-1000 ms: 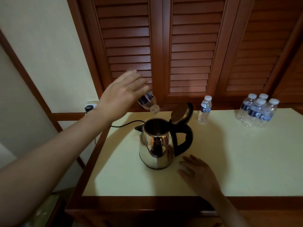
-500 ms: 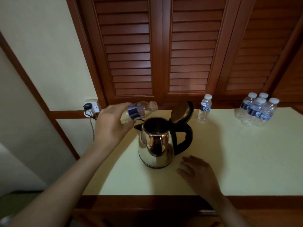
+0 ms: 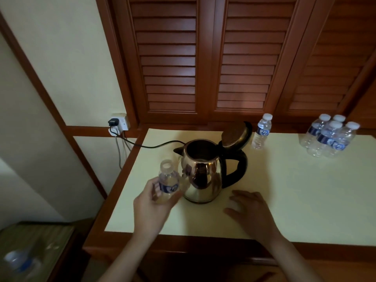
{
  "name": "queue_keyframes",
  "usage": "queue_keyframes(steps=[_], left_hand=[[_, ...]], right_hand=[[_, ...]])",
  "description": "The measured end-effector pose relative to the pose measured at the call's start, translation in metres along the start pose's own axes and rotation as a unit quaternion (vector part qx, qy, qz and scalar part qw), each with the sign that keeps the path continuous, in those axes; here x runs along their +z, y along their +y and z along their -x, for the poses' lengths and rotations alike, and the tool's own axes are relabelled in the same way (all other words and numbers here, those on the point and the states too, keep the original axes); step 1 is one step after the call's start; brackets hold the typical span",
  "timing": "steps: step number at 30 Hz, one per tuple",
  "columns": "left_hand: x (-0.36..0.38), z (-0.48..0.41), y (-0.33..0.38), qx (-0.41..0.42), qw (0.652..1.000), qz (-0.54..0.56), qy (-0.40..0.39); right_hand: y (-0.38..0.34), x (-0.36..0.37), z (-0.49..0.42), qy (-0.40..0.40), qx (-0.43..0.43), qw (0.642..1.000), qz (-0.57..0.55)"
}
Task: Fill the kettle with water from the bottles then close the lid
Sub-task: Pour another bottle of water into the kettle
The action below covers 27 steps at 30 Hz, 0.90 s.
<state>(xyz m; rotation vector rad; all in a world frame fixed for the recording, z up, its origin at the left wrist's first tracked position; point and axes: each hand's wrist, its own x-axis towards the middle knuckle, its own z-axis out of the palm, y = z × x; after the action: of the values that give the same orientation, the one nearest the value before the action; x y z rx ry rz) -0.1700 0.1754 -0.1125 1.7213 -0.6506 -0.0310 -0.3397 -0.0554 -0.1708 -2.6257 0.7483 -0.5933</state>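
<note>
A: where's the kettle (image 3: 200, 171) at?
B: middle of the table (image 3: 305, 190), lid (image 3: 236, 135) flipped up. left hand (image 3: 154, 200) grips 1 uncapped bottle (image 3: 167, 180) just beside it, probably near empty, so light and crushy, hold it mid-body. right hand (image 3: 250, 210) lies flat, fingers relaxed

shiny steel kettle (image 3: 200, 176) black handle, blue-labelled bottles (image 3: 329, 137), cream tabletop (image 3: 305, 190)

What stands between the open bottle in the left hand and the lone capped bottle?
The steel kettle, its lid raised, as the head view shows.
</note>
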Motion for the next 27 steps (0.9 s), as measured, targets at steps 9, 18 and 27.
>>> queue_keyframes(steps=[9, 18, 27], left_hand=[[0.010, 0.016, -0.027, -0.014, 1.000, 0.001, -0.012], [0.007, 0.013, -0.026, 0.011, 0.999, -0.034, -0.034], [0.008, 0.014, -0.031, 0.033, 0.997, -0.057, -0.048]], right_hand=[[-0.012, -0.001, 0.008, -0.019, -0.043, 0.997, 0.060], [-0.095, -0.044, -0.008, -0.054, -0.119, 0.988, -0.082], [-0.169, -0.062, -0.058, -0.075, -0.241, 0.965, -0.075]])
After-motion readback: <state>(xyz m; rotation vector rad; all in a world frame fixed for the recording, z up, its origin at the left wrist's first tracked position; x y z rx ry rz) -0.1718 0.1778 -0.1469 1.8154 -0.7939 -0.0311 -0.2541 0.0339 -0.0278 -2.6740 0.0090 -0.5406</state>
